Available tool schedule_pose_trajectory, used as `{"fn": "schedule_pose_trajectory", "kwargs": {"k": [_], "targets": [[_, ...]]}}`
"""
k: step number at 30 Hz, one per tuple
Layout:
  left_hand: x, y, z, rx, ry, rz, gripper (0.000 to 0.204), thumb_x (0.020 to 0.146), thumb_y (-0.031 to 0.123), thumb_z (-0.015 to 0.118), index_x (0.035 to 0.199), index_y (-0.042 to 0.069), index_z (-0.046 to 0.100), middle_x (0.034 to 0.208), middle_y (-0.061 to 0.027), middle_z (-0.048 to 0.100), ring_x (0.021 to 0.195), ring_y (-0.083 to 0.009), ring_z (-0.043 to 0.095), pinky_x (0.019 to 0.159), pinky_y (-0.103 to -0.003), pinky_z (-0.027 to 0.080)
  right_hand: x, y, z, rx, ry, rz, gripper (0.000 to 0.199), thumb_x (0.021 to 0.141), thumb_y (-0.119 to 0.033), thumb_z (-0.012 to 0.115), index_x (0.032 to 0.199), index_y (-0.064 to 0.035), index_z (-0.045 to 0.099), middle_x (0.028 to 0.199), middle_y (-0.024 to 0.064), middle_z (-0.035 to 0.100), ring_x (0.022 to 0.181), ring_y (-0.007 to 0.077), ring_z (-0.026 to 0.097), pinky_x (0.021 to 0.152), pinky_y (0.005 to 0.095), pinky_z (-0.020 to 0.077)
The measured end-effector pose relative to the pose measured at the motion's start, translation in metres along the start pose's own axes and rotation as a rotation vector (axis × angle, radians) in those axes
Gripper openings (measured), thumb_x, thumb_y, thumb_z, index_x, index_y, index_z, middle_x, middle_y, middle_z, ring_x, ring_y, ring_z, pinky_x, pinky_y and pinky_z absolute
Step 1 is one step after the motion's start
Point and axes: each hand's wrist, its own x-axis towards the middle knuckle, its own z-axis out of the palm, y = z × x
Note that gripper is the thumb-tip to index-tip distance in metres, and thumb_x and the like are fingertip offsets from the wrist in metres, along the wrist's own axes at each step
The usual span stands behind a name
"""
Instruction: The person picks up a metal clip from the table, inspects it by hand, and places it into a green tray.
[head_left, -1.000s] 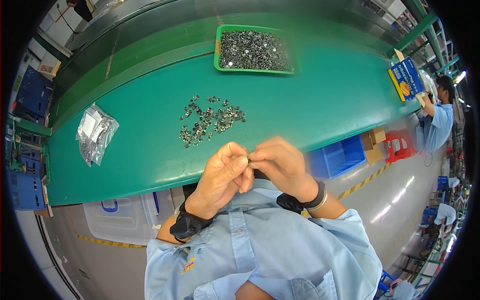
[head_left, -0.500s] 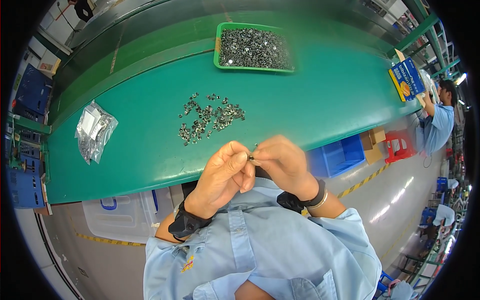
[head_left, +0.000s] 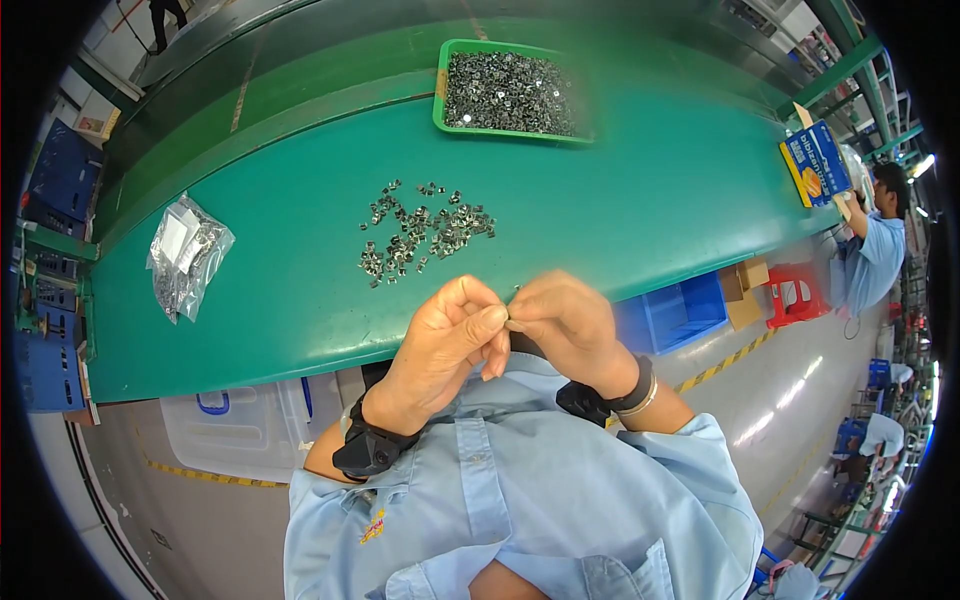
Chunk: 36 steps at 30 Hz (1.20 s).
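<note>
In front of my chest, at the near edge of the green table (head_left: 300,330), both hands meet fingertip to fingertip. My left hand (head_left: 450,345) is closed in a pinch of thumb and forefinger. Against it my right hand (head_left: 572,325) pinches too, and a tiny dark tip shows above its forefinger. A small metal part sits between the fingertips, now almost wholly covered by them. Just beyond my hands lies a loose scatter of small shiny metal parts (head_left: 455,230). Farther back stands a green tray (head_left: 440,112) filled with many similar pieces; its right end looks blurred.
A clear plastic bag (head_left: 188,255) of parts lies at the left on the table. At the right end is a blue and yellow box (head_left: 815,165), near another person (head_left: 870,255). Below the edge are a blue bin (head_left: 680,318), a red stool (head_left: 797,293) and a clear lidded box (head_left: 235,430).
My fingertips have drawn closer together, covering the small dark metal part that showed between them before. The view has shifted slightly; the scattered parts and tray look unchanged.
</note>
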Motion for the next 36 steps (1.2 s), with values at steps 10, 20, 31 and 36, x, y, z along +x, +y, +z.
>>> {"fn": "schedule_pose_trajectory", "kwargs": {"k": [10, 20, 31, 36], "targets": [[0.002, -0.004, 0.001, -0.118, 0.011, 0.018, 0.014, 0.094, 0.019, 0.053, 0.097, 0.006, 0.048, 0.074, -0.0077, 0.060, 0.057, -0.0148, 0.055, 0.049, -0.026, 0.042, 0.001, 0.002, 0.003, 0.108, 0.056, 0.163, 0.016, 0.078, 0.000, 0.068, 0.089, -0.0067, 0.058, 0.083, 0.0063, 0.062, 0.075, 0.0184, 0.059, 0.064, 0.0281, 0.0473], [0.006, -0.001, 0.002, 0.000, 0.072, 0.114, 0.015, 0.094, 0.020, 0.052, 0.099, 0.006, 0.048, 0.069, -0.0085, 0.058, 0.053, -0.0146, 0.054, 0.045, -0.026, 0.042, 0.010, 0.003, 0.006, 0.023, 0.082, 0.108, 0.016, 0.077, -0.001, 0.068, 0.088, -0.0076, 0.058, 0.082, 0.0066, 0.062, 0.075, 0.0192, 0.059, 0.064, 0.0291, 0.0470], [0.004, 0.010, -0.009, -0.041, 0.171, 0.134, 0.016, 0.096, 0.017, 0.048, 0.107, 0.006, 0.048, 0.077, -0.0068, 0.058, 0.054, -0.0125, 0.052, 0.047, -0.025, 0.041, 0.106, 0.047, -0.049, -0.149, 0.159, 0.364, 0.005, 0.082, -0.004, 0.062, 0.086, -0.0021, 0.061, 0.083, 0.0095, 0.063, 0.079, 0.0190, 0.062, 0.070, 0.0278, 0.0489], [0.003, 0.012, -0.015, -0.064, 0.160, 0.122, 0.015, 0.095, 0.014, 0.047, 0.108, 0.005, 0.048, 0.078, -0.0078, 0.058, 0.057, -0.0132, 0.053, 0.049, -0.025, 0.042, 0.114, 0.078, -0.069, -0.460, 0.044, 0.170, 0.010, 0.083, -0.009, 0.062, 0.090, -0.0025, 0.062, 0.090, 0.0085, 0.063, 0.084, 0.0190, 0.061, 0.074, 0.0295, 0.0485]]}}
